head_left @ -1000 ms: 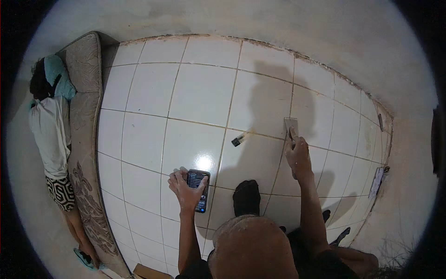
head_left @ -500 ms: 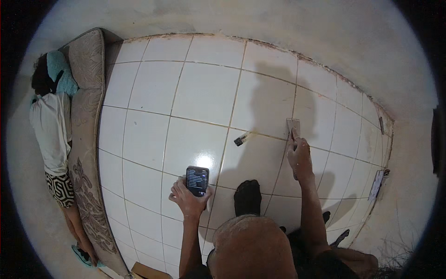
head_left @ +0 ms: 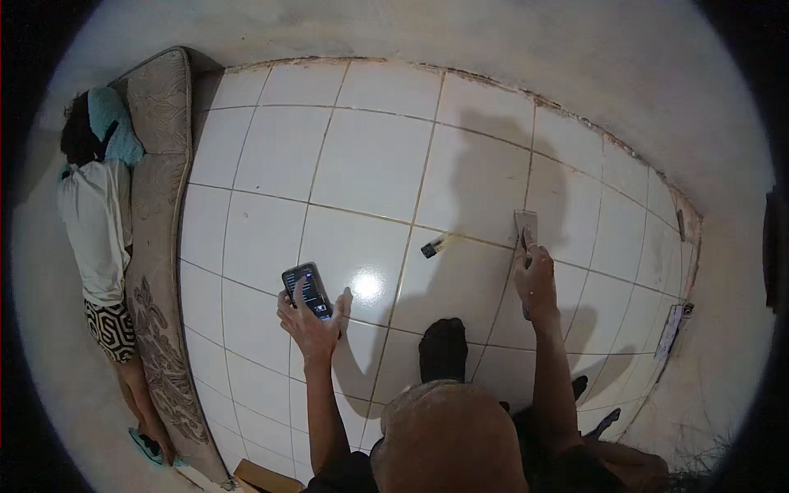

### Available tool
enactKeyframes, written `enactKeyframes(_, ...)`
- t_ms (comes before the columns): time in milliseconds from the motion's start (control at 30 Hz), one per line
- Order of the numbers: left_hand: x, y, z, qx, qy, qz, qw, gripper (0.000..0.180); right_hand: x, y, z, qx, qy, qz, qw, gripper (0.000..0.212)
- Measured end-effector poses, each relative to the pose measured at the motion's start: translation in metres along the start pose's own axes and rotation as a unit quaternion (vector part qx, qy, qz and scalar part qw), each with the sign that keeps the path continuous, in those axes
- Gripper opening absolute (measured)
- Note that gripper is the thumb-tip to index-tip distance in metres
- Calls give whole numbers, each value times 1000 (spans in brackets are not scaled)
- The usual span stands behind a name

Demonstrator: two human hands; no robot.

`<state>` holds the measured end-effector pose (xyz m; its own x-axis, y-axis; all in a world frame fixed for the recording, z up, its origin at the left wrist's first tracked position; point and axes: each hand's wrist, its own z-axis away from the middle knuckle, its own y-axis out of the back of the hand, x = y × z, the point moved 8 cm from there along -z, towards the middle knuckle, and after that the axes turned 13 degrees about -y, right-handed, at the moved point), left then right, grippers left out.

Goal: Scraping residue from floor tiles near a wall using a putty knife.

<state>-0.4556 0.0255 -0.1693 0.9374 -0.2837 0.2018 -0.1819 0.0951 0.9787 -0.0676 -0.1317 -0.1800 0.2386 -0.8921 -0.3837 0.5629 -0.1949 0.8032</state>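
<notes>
Ahead and left of the foot (head_left: 443, 349), the phone (head_left: 315, 287) lies under the nearer left hand's (head_left: 316, 330) spread fingers, thumb clear, its long axis slanting forward-left, while ahead and right of the foot the right hand (head_left: 537, 283) grips the scraper (head_left: 527, 221).

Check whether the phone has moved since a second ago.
Yes: the phone has shifted left. Judged against the tiled floor, it now overlaps a grout line that earlier lay clear to its left.
</notes>
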Motion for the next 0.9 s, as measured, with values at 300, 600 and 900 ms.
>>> enactKeyframes(300,7,-4,0,-42,12,-20,999,76,2,-1,0,15,13,-10,1000,46)
enactKeyframes(600,1,3,4,-8,8,8,1000,73,5,-2,2,18,22,-1,1000,41)
enactKeyframes(900,-86,-18,71,206,213,338,893,27,4,-2,1,41,43,-22,998,43)
